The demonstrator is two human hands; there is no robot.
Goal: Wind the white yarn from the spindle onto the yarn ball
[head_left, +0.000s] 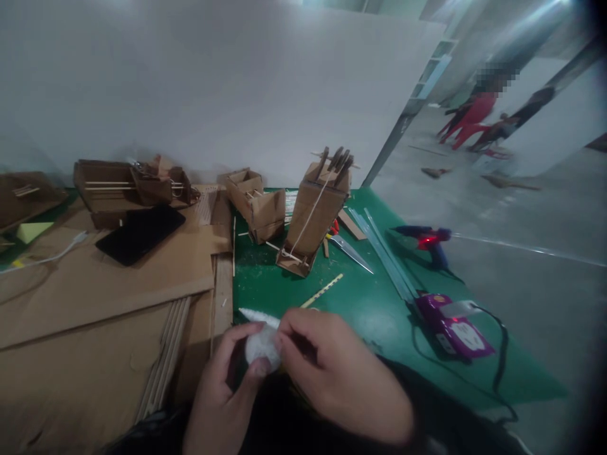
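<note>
Near the front edge of the green table, my left hand (227, 385) holds a small round whitish object (262, 349) between thumb and fingers. My right hand (332, 366) is closed against the right side of this object, its fingertips pressed together; whether they pinch anything is hidden. A white pointed strip (258, 316) lies just beyond the fingers. Farther back stands a tall cardboard piece (313, 212) with string and sticks, and a smaller cardboard structure (265, 212) is to its left. A yellow patterned stick (322, 291) lies beyond my right hand.
Scissors (351, 253), clear glue sticks (386, 253), a blue glue gun (434, 243) and a purple power strip (453, 325) with a cable lie at right. Cardboard sheets (118, 291) and a black tablet-like object (142, 234) lie left. A person (478, 107) sits in the background.
</note>
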